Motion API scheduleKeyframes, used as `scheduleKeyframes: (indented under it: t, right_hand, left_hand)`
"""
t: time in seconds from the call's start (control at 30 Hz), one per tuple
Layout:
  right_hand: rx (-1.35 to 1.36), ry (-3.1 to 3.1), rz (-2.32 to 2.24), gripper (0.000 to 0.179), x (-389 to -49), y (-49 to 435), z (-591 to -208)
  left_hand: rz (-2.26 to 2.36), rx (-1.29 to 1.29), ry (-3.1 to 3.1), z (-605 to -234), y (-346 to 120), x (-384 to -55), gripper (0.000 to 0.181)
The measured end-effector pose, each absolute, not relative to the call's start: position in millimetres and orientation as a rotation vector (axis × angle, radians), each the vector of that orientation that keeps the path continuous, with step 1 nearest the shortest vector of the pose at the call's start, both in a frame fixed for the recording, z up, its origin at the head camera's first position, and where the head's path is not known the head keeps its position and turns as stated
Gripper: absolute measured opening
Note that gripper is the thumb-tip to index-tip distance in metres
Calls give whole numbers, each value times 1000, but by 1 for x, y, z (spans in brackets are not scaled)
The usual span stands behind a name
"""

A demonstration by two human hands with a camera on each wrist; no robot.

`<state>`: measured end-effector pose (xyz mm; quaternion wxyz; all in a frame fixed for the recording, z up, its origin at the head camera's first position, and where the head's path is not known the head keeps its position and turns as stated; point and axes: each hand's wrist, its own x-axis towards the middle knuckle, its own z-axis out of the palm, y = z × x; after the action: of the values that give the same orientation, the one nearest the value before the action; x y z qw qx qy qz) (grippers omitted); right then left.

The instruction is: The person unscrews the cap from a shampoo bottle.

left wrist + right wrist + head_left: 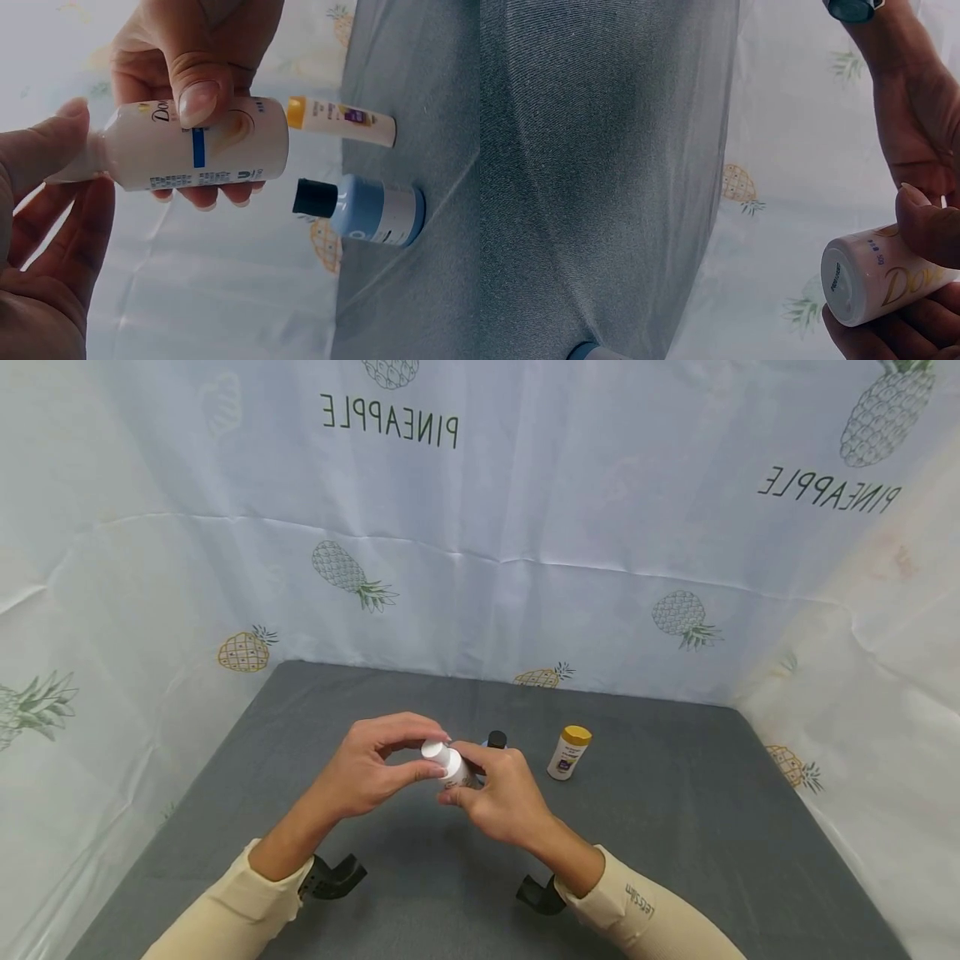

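Both hands are on a small white Dove bottle (456,770), held up over the grey table and tilted. My left hand (366,768) pinches its white cap (435,750) between thumb and fingers. Around the bottle's body curls my right hand (508,797), its thumb over the printed label in the left wrist view. The right wrist view shows the flat base of the Dove bottle (844,285) facing the camera. Just behind the right hand stands a blue bottle (367,208) with a black cap, mostly hidden in the head view.
A white bottle with a yellow cap (566,758) stands upright on the grey table (675,827), right of the hands. Pineapple-printed curtains (487,485) enclose the table at the back and sides. A dark wrist mount (333,877) juts from the left sleeve.
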<state>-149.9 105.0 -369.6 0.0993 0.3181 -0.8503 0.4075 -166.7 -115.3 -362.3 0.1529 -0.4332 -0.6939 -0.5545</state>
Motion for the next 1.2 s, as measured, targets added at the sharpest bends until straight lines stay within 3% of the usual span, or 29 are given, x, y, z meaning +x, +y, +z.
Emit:
scheduleKeyframes:
  t: [1.2]
  right_hand:
    - [945, -2511, 1194, 39, -149, 106, -369]
  left_hand:
    - [-1592, -1198, -2011, -357, -118, -166, 34]
